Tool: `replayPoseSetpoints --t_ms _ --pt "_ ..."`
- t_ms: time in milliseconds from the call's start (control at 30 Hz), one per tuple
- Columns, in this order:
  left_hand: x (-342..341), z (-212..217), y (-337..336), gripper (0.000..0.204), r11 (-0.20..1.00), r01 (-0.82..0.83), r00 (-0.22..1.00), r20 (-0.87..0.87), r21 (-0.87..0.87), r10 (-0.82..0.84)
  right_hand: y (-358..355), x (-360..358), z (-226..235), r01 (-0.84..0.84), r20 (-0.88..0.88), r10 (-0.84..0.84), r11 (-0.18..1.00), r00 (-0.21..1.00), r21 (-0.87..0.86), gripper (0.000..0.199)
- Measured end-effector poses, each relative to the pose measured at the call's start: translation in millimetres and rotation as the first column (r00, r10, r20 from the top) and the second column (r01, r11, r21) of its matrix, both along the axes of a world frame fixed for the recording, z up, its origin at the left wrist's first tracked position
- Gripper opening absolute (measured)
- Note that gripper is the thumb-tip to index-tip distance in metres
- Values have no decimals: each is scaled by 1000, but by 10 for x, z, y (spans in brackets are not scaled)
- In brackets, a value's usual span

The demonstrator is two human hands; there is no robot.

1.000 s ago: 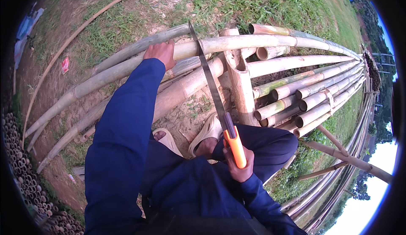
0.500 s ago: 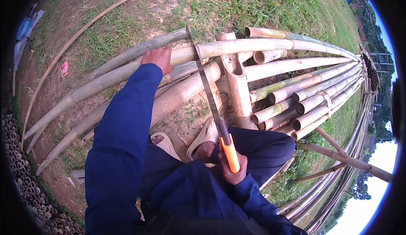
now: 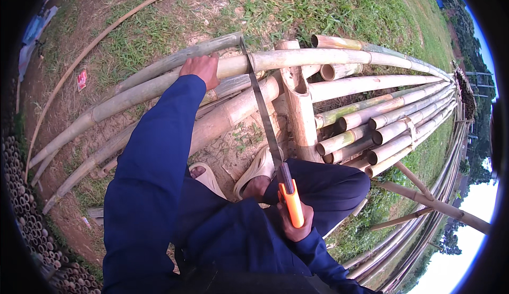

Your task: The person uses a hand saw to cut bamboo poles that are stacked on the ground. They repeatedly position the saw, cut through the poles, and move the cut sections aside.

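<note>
A long pale bamboo pole (image 3: 302, 57) lies across an upright notched bamboo post (image 3: 298, 106). My left hand (image 3: 202, 71) is wrapped over this pole, left of the post. In my right hand (image 3: 297, 221), near my bent knee, is a hand saw (image 3: 261, 103) with an orange handle. Its long dark blade slants up and away, and the far part rests against the pole just right of my left hand, by a joint ring. How deep the blade sits in the bamboo I cannot tell. A greyer pole (image 3: 180, 60) lies just behind, its end close to the blade tip.
Several cut bamboo poles (image 3: 389, 150) are stacked on the right, open ends toward me. A thick pole (image 3: 228, 116) lies under the held one. One thin curved strip (image 3: 90, 47) rests on the ground at left. Many short bamboo pieces (image 3: 37, 230) are piled lower left.
The saw has slid slightly down toward me, its handle now lower and a little further right. My left hand keeps its grip on the pole. The whole view has shifted a little.
</note>
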State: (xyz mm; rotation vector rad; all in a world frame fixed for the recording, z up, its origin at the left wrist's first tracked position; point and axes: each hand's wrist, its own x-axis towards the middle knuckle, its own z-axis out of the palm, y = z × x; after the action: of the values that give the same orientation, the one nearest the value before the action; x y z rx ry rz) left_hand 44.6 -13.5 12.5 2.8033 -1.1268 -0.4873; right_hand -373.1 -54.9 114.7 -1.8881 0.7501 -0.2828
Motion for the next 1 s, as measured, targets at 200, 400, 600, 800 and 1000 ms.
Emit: replayPoseSetpoints --t_ms 200,400,600,800,1000 --pt "15 58 -120 53 1000 16 999 -40 9 -16 -691 1746 -765 -26 146 20 999 989 35 18" --pt "22 120 10 53 997 -37 999 -29 62 39 -265 444 -417 -15 69 7 994 998 110 14" --pt "6 19 -40 55 1000 -24 999 -37 14 24 -247 435 -346 -26 8 25 999 1000 48 13" --pt "-1 134 -79 53 999 -4 999 -52 43 6 -628 1609 -774 -8 135 0 998 991 62 17" --pt "27 56 -12 56 1000 -3 1000 -16 7 3 18 -42 27 33 27 -35 997 999 74 11"
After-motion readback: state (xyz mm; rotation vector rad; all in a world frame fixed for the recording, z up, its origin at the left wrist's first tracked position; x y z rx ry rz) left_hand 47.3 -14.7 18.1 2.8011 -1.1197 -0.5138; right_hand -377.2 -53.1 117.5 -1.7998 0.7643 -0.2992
